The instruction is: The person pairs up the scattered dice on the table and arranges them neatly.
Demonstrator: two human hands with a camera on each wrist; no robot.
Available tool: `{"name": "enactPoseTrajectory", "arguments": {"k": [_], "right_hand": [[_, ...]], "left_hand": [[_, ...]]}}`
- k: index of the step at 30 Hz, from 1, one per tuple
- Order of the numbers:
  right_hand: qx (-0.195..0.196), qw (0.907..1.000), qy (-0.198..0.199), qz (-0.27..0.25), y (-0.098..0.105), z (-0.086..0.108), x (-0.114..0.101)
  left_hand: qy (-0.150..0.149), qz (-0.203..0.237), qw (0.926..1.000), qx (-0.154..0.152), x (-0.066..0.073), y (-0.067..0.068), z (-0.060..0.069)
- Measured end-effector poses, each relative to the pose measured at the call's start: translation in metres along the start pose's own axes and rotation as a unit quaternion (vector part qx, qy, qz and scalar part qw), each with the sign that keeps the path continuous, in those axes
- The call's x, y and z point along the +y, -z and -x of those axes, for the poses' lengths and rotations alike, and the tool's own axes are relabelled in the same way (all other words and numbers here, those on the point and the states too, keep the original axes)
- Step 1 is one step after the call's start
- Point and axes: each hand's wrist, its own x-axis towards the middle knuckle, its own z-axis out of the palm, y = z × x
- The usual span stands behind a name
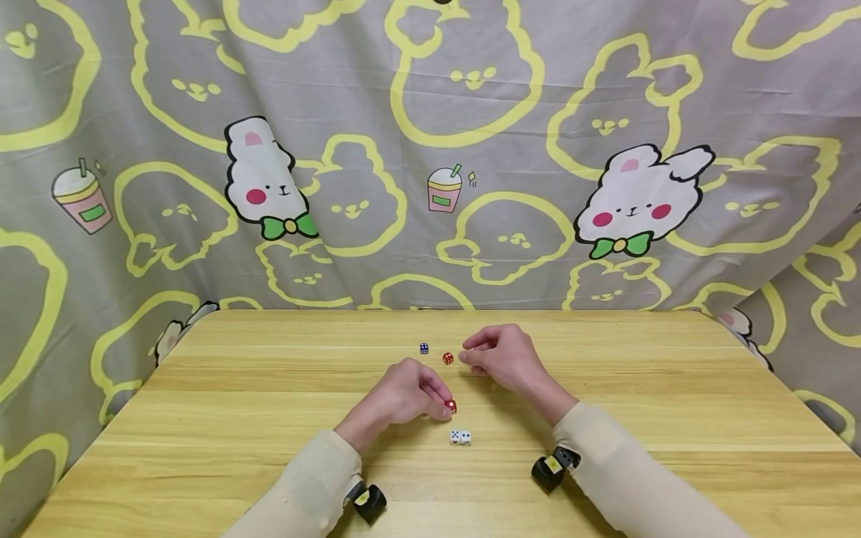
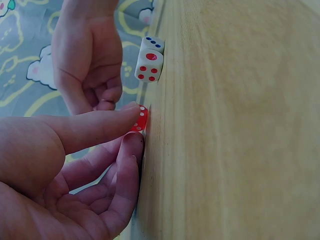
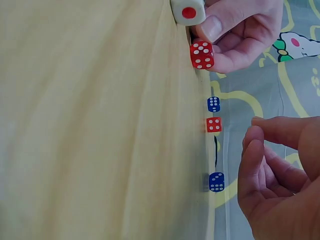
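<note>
My left hand [image 1: 406, 392] pinches a red die [image 1: 451, 406] between thumb and fingertips, low at the tabletop; the left wrist view shows that red die [image 2: 140, 118] partly covered by the thumb. Just nearer to me, two white dice [image 1: 460, 438] sit side by side. My right hand [image 1: 504, 359] hovers right of a second red die [image 1: 448, 359], apart from it. Its thumb and fingertips [image 3: 256, 131] come close together, with nothing visible between them. A blue die [image 1: 424, 348] lies left of that red one. Another blue die [image 3: 216, 182] shows only in the right wrist view.
The dice are on a light wooden table [image 1: 235, 418]. Behind its far edge hangs a grey curtain [image 1: 363, 97] with yellow outlines and rabbit prints. Black wrist cameras [image 1: 548, 472] hang below both sleeves.
</note>
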Motion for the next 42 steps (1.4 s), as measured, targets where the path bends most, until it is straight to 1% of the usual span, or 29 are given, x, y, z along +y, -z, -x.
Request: {"name": "enactPoseTrajectory", "arguments": {"k": [8, 18, 26, 31, 42], "right_hand": [[-0.012, 0.9994, -0.009, 0.031, -0.007, -0.006, -0.003], [-0.016, 0.9965, -0.025, 0.079, -0.015, -0.012, -0.009], [-0.02, 0.9928, -0.018, 0.117, -0.02, -0.015, -0.013], [-0.022, 0.9915, -0.018, 0.127, -0.023, -0.018, -0.014], [-0.025, 0.9873, -0.007, 0.157, -0.026, -0.019, -0.016]], "left_hand": [[0.003, 0.003, 1.0, 0.0, -0.001, 0.0, -0.001], [0.004, -0.003, 1.0, 0.0, -0.001, 0.0, -0.002], [0.007, -0.004, 1.0, 0.001, 0.0, 0.0, -0.001], [0.011, -0.003, 0.9999, 0.002, 0.001, 0.0, 0.0], [0.007, -0.004, 1.0, 0.001, 0.001, 0.0, -0.001]]}}
